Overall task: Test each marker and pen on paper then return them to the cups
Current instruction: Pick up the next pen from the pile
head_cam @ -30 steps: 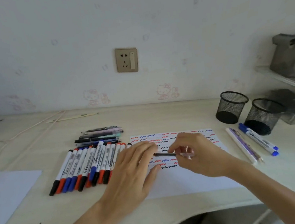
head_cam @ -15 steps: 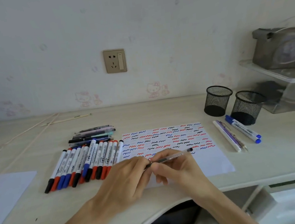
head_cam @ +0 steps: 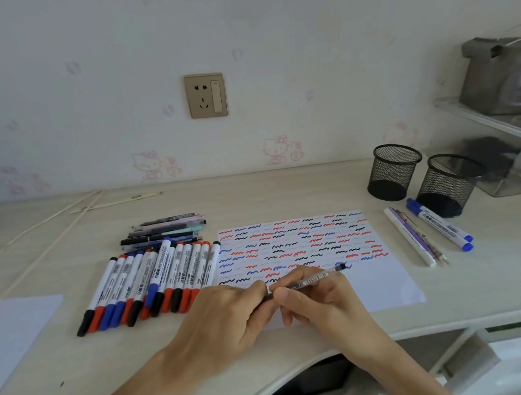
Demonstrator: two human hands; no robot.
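Observation:
Both hands meet over the near edge of the scribbled paper (head_cam: 376, 284). My right hand (head_cam: 316, 301) pinches a slim clear pen (head_cam: 318, 277) that lies nearly level, its black end pointing right. My left hand (head_cam: 230, 317) grips the pen's left end; that end is hidden by the fingers. A row of whiteboard markers (head_cam: 152, 281) with red, blue and black caps lies left of the paper, with several thin pens (head_cam: 165, 231) behind them. Two black mesh cups (head_cam: 392, 172) (head_cam: 449, 182) stand at the right, with nothing showing in them.
Two blue markers (head_cam: 441, 225) and a few pens (head_cam: 414, 236) lie in front of the mesh cups. A blank sheet (head_cam: 5, 336) sits at the left. Thin sticks (head_cam: 113, 201) lie near the wall. A clear shelf unit (head_cam: 512, 136) stands far right. The desk edge (head_cam: 304, 361) curves inward below my hands.
The hands drew back toward me from the middle of the paper to its near edge, keeping the pen between them. The view shifted left slightly.

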